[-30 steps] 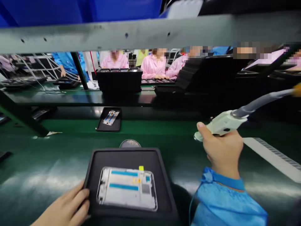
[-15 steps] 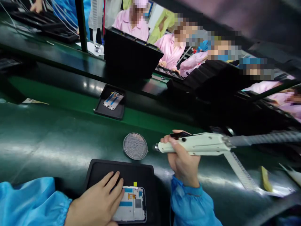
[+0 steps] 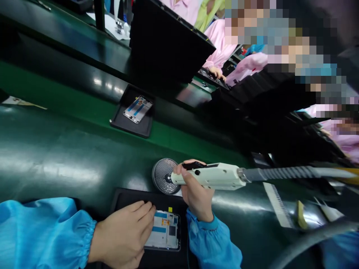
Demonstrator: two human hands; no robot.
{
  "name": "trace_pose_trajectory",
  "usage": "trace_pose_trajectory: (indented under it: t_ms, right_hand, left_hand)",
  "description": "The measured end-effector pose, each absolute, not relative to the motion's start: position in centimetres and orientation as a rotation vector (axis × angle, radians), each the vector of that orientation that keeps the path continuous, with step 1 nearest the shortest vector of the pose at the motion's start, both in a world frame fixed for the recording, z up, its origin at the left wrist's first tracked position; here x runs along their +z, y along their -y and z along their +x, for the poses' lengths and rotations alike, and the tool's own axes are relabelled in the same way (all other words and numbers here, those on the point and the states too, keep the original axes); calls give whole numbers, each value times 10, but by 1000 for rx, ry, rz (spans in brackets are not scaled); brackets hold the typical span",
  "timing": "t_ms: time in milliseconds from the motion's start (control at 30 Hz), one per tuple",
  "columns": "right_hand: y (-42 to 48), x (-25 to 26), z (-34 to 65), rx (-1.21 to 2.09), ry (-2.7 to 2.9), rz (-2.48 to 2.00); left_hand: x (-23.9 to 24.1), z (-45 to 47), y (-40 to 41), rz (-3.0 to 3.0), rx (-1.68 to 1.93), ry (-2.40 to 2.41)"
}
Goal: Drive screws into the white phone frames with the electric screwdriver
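My right hand point(image 3: 198, 192) is closed around a pale green-white electric screwdriver point(image 3: 213, 175) with a black lever and a ribbed hose. Its metal tip is over a round perforated screw tray point(image 3: 164, 175) full of small holes; whether it touches a screw is too small to tell. My left hand point(image 3: 126, 233) lies with fingers stretched out over the left end of a phone frame point(image 3: 164, 239), covering that end. Blue strips, an orange flex piece and a yellow tab show on the frame. It rests on a black padded tray point(image 3: 129, 196).
Another phone frame point(image 3: 138, 109) lies in a smaller black tray point(image 3: 134, 129) on the ledge. Behind stands a large black box point(image 3: 171, 45). People in pink work across the bench. At right lie a white ruler-like strip point(image 3: 277, 205), a yellow piece point(image 3: 301, 215) and a grey hose point(image 3: 311, 243).
My right hand has brought the screwdriver left, its tip now over the screw tray. My left hand stays on the phone frame, its fingers closer together. The view has tipped down.
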State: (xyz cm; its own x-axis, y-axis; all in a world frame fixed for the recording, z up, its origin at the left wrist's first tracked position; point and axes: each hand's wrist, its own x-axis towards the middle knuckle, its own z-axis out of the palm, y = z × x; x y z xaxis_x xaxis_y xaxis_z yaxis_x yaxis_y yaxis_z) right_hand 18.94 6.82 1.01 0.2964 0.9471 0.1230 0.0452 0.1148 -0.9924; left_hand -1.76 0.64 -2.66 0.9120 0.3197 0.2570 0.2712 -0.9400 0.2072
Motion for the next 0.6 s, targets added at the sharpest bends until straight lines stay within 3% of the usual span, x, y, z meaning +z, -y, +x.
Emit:
trace_pose_trajectory:
  t_ms: [600]
  right_hand:
    - [-68,14,182,877,1020,-1258]
  left_hand:
    - [-29,-15,-4,2850,466,-548]
